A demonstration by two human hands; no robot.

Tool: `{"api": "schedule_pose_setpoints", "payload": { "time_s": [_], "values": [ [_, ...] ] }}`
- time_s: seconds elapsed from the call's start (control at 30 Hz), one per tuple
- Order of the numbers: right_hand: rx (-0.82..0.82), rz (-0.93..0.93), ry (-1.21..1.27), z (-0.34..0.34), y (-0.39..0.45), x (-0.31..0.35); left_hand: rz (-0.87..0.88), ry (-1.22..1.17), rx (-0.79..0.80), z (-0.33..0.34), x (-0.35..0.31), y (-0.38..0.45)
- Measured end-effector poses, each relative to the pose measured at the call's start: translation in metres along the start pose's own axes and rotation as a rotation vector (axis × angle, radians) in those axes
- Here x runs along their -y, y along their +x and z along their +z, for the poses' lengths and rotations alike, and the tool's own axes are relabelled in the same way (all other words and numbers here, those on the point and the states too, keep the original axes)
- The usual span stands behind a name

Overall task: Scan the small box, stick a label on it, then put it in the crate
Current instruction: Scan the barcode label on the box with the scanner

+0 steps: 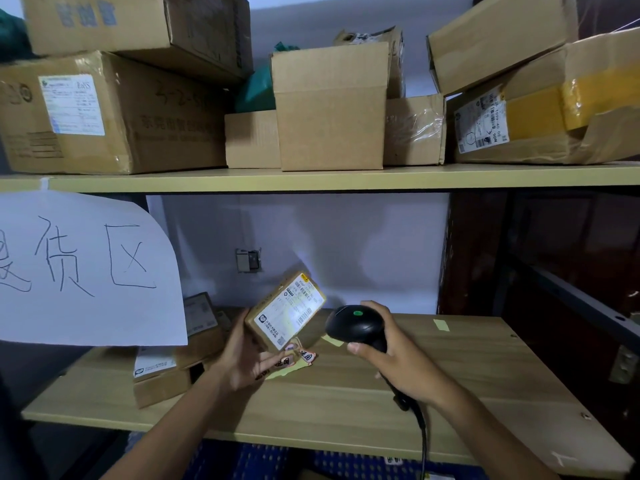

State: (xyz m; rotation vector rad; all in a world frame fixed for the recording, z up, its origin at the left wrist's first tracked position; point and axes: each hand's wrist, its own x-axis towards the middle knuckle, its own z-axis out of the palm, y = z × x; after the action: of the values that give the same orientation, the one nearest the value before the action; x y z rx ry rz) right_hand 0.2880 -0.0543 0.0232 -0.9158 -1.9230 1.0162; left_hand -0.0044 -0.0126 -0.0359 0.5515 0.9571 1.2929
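My left hand holds a small cardboard box tilted above the lower shelf, its white shipping label facing up and to the right. My right hand grips a black handheld scanner with a green dot on top, its head aimed at the box's label from a short distance to the right. A yellowish glow lies on the label. The scanner's cable hangs down past the shelf edge. Under the box, a strip of stickers lies on the shelf. A blue crate shows below the shelf.
The wooden lower shelf carries stacked cardboard boxes at the left. A white paper sign hangs from the upper shelf, which is packed with large cartons. Yellow paper scraps lie on the shelf at the right.
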Motion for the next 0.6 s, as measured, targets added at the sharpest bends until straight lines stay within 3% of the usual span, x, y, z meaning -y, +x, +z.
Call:
{"api": "schedule_pose_setpoints", "payload": {
  "time_s": [0.4,0.6],
  "values": [
    [0.009,-0.098,-0.183,0.003,-0.002,0.005,-0.060,0.206,-0.012,0.001,-0.018,-0.004],
    [0.006,-0.111,-0.298,-0.003,-0.006,0.006,-0.006,0.225,-0.026,0.002,-0.031,-0.014]
  ]
}}
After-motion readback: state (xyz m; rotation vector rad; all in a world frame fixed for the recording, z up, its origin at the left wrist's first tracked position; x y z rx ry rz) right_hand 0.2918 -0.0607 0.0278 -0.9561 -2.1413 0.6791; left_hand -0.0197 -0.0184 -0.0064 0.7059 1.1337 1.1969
